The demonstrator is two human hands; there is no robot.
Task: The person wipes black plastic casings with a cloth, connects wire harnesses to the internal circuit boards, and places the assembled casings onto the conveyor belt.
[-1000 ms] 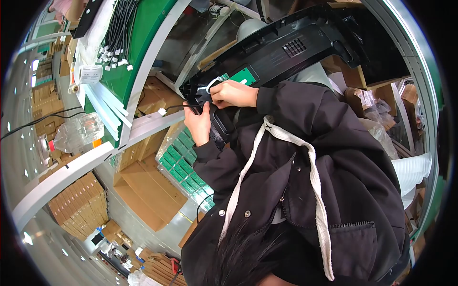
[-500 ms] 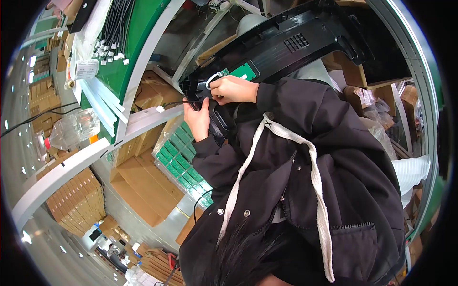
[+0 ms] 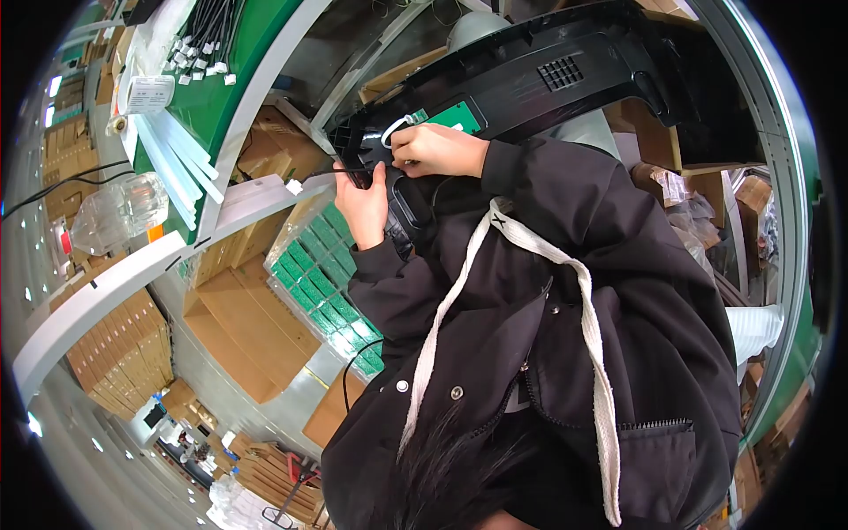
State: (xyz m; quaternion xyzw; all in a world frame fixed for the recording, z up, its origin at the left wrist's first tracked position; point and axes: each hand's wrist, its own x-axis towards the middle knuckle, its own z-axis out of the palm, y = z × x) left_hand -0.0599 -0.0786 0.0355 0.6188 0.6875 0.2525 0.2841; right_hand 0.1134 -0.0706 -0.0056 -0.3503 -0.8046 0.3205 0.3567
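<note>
A long black plastic housing [image 3: 521,97] lies across the upper middle, with a green circuit board [image 3: 455,117] inside it. My left hand [image 3: 360,212] is closed around the housing's near left end, thumb on top. Past its thumb runs a thin black cable [image 3: 347,170] that ends in a white connector [image 3: 294,186]; whether the hand grips the cable too is unclear. My right hand [image 3: 446,150] is closed in a pinch just beside the board. A white wire [image 3: 389,131] loops out by its fingertips, and what they pinch is hidden.
On the green bench [image 3: 199,115] at upper left lie several black cables [image 3: 212,31], a label roll [image 3: 148,94] and pale strips [image 3: 177,172]. A metal frame rail [image 3: 106,296] curves below. A crate of green parts [image 3: 322,274] and cardboard boxes [image 3: 252,322] stand lower left.
The view has shifted slightly, so the bench and boxes appear further left. Both hands keep nearly the same place on the housing, with only small finger movement.
</note>
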